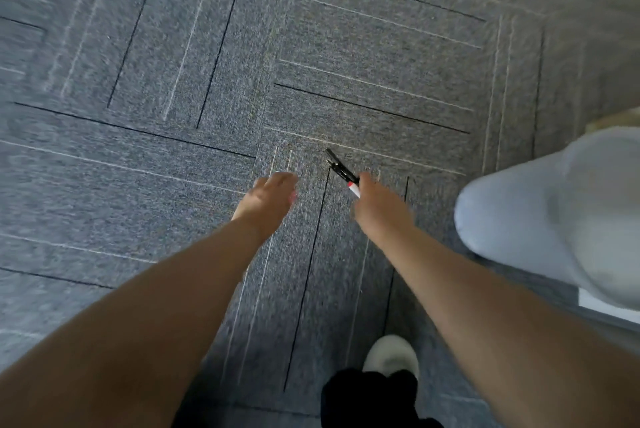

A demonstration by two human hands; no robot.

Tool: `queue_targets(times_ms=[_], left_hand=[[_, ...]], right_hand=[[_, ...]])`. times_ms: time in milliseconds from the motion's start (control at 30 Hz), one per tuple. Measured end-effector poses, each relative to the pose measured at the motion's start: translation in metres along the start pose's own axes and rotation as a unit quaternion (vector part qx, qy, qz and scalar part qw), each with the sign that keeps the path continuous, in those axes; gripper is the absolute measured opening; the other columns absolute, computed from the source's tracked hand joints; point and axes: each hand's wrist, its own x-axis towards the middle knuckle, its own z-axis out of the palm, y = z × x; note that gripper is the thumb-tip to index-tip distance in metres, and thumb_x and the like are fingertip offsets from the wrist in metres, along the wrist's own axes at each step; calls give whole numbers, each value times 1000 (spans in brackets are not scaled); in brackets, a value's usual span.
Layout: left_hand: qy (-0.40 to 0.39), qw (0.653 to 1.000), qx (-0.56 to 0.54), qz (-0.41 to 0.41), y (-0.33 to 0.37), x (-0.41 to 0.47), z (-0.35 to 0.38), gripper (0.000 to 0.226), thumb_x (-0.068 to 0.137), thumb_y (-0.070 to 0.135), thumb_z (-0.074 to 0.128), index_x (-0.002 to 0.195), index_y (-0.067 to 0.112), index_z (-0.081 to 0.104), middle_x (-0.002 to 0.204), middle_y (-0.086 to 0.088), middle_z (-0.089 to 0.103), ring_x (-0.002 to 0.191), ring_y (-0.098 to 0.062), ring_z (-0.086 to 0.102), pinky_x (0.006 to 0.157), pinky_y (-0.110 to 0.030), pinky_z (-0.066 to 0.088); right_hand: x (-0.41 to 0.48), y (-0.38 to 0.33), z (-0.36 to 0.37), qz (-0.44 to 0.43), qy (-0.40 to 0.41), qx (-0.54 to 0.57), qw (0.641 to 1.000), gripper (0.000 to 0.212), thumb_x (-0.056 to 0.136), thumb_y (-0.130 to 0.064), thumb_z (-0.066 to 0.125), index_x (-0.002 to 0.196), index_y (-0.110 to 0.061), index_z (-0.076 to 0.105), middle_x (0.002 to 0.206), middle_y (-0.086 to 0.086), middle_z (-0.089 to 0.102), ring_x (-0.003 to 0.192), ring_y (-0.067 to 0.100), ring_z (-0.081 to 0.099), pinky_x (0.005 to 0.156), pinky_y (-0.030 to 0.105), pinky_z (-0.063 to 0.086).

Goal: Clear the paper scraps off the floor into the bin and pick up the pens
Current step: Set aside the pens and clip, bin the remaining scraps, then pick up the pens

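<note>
My right hand (379, 206) is closed around a small bunch of pens (341, 169), black barrels with one white and red end, which stick out up and to the left from my fist above the grey carpet. My left hand (268, 199) hovers beside it to the left, palm down, fingers loosely curled and holding nothing. No paper scraps or bin show in this blurred view.
Grey carpet tiles (173, 150) with thin dark and pale lines cover the floor. A large white rounded object (554, 216) sits at the right edge. My white shoe (391, 355) and dark trouser leg (370, 400) are at the bottom.
</note>
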Motion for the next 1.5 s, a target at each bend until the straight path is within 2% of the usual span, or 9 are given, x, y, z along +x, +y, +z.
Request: queue_targets(times_ms=[267, 400, 533, 667, 800, 1000, 1100, 1233, 1500], left_hand=[[78, 994, -59, 58, 100, -83, -131, 31, 96, 26, 38, 120, 11, 50, 115, -6, 52, 104, -21, 49, 90, -43, 48], [137, 982, -49, 118, 167, -117, -214, 31, 95, 29, 41, 115, 11, 55, 110, -7, 56, 98, -24, 54, 82, -43, 50], [209, 959, -62, 180, 246, -136, -291, 27, 90, 29, 46, 105, 12, 60, 101, -7, 60, 86, -25, 61, 65, -35, 51], [241, 941, -92, 220, 341, -154, -338, 20, 85, 21, 56, 102, 12, 61, 100, -6, 61, 84, -23, 63, 64, -34, 52], [248, 929, -108, 253, 437, -173, -355, 22, 79, 17, 62, 100, 13, 62, 99, -5, 61, 85, -23, 62, 61, -36, 53], [232, 906, -104, 338, 537, -198, -371, 21, 77, 17, 64, 98, 13, 64, 95, -5, 64, 79, -22, 63, 60, -32, 53], [215, 890, -100, 388, 573, -205, -374, 23, 77, 17, 63, 99, 11, 64, 93, -7, 65, 77, -24, 64, 64, -30, 51], [147, 870, -133, 452, 627, -223, -359, 30, 76, 26, 54, 100, 10, 62, 94, -6, 64, 78, -20, 62, 68, -26, 48], [66, 801, -169, 571, 724, -282, -300, 25, 77, 21, 58, 98, 8, 61, 90, -5, 64, 68, -12, 59, 61, -26, 47]], right_hand=[[-86, -27, -134, 44, 70, 83, 993, 32, 94, -34, 43, 100, -5, 53, 68, 3, 50, 55, 22, 46, 45, 28, 28], [-136, -37, -232, 64, 121, 131, 982, 33, 94, -35, 44, 92, -4, 54, 65, 6, 52, 55, 23, 47, 44, 29, 30], [-184, -36, -332, 75, 205, 189, 957, 26, 93, -31, 47, 90, -7, 55, 66, 5, 52, 59, 24, 46, 55, 28, 29], [-235, -18, -412, 81, 276, 245, 926, 26, 93, -28, 48, 86, -5, 56, 64, 6, 53, 59, 25, 49, 53, 29, 32], [-291, 16, -474, 83, 339, 259, 901, 24, 92, -28, 51, 86, -6, 57, 65, 3, 53, 59, 20, 47, 53, 27, 28], [-359, 71, -541, 152, 409, 299, 849, 26, 92, -32, 50, 96, -8, 60, 79, 9, 63, 71, 24, 55, 59, 27, 39], [-389, 91, -558, 201, 431, 336, 813, 20, 92, -32, 50, 81, -15, 54, 68, 3, 57, 64, 23, 53, 48, 27, 34], [-433, 118, -563, 263, 484, 352, 757, 32, 90, -33, 51, 62, -23, 41, 54, -5, 47, 52, 13, 47, 46, 27, 32], [-534, 176, -543, 367, 573, 361, 638, 40, 90, -30, 53, 57, -18, 33, 52, -3, 39, 49, 11, 38, 40, 16, 28]])
